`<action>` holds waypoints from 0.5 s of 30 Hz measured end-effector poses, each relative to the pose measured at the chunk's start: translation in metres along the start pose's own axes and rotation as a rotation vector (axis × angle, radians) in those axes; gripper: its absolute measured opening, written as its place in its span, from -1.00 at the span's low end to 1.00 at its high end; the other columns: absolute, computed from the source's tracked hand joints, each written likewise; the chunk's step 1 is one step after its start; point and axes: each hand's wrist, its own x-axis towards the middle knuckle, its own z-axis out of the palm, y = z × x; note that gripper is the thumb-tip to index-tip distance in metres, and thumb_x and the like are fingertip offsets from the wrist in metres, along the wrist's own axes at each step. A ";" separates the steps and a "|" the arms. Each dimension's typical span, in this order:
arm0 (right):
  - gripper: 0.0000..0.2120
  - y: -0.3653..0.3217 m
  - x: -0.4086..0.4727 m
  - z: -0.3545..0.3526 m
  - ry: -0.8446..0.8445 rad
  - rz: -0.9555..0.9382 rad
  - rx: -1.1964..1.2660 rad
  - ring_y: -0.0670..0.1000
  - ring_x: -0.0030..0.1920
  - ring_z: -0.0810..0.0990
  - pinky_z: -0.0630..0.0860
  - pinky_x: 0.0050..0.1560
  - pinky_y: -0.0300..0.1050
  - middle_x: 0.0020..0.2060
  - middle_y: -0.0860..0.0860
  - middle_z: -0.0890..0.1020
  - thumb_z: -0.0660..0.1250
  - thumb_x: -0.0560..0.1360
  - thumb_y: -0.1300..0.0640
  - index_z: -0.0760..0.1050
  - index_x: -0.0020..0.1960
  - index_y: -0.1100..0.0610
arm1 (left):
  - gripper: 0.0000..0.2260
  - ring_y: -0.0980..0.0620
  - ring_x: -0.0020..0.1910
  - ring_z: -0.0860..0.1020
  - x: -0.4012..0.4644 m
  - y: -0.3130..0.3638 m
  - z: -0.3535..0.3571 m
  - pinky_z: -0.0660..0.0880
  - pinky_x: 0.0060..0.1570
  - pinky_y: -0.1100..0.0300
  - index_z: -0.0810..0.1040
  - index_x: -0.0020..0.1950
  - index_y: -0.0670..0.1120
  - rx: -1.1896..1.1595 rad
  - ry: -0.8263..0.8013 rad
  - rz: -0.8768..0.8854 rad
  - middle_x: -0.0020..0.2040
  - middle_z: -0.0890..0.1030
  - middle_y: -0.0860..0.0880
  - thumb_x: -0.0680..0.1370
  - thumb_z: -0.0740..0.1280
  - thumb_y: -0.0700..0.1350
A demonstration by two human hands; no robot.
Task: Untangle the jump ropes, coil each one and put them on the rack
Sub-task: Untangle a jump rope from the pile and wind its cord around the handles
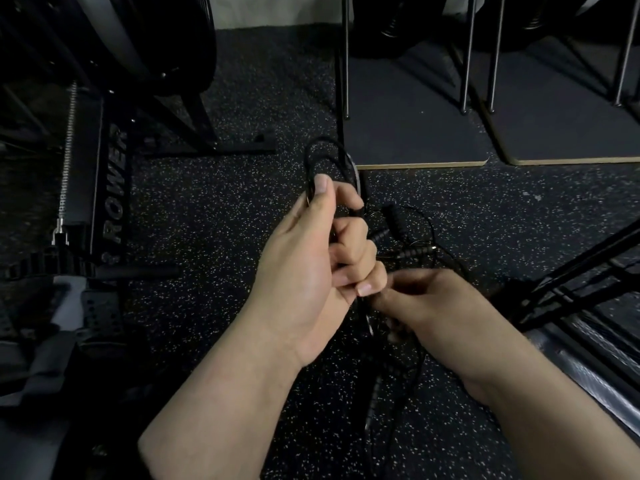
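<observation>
Gripping rope loops in your left hand, right hand pinching a strand, pulling hard may tighten the tangle beside your fingers.

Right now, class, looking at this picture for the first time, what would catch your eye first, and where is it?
First, the two bare hands at the centre: the left hand grips a loop of black jump rope raised above the floor, and the right hand pinches a strand just beside it. Next, ribbed rope handles lie tangled on the speckled floor behind the fingers. At far left stands a machine marked ROWER.
</observation>
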 end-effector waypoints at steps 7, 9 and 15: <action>-0.85 -0.011 -0.001 0.001 0.359 -0.220 -0.253 -0.17 -0.49 0.44 0.27 -0.56 -0.36 -0.32 -0.10 0.55 0.38 0.59 -0.07 0.61 -0.10 -0.03 | -0.73 0.09 -0.52 0.13 -0.001 -0.005 -0.011 0.25 -0.48 0.20 0.48 -0.02 -0.12 0.242 0.067 0.033 -0.47 0.17 0.04 0.72 0.16 0.03; -0.80 -0.014 -0.005 -0.002 0.407 -0.267 -0.142 -0.14 -0.60 0.30 0.18 -0.61 -0.29 -0.47 0.02 0.55 0.33 0.62 -0.04 0.59 -0.12 0.01 | -0.76 0.09 -0.53 0.15 0.000 -0.005 -0.016 0.26 -0.50 0.20 0.48 0.00 -0.13 0.316 0.107 0.047 -0.46 0.19 0.04 0.73 0.17 -0.01; -0.77 -0.027 -0.009 -0.014 0.464 -0.390 0.371 0.08 -0.24 0.69 0.66 -0.07 0.05 -0.32 0.03 0.67 0.25 0.70 0.14 0.55 -0.12 0.11 | -0.84 0.12 -0.47 0.30 -0.004 -0.010 -0.027 0.24 -0.41 0.15 0.68 0.03 0.04 0.747 0.107 0.021 -0.42 0.41 0.11 0.66 0.32 0.03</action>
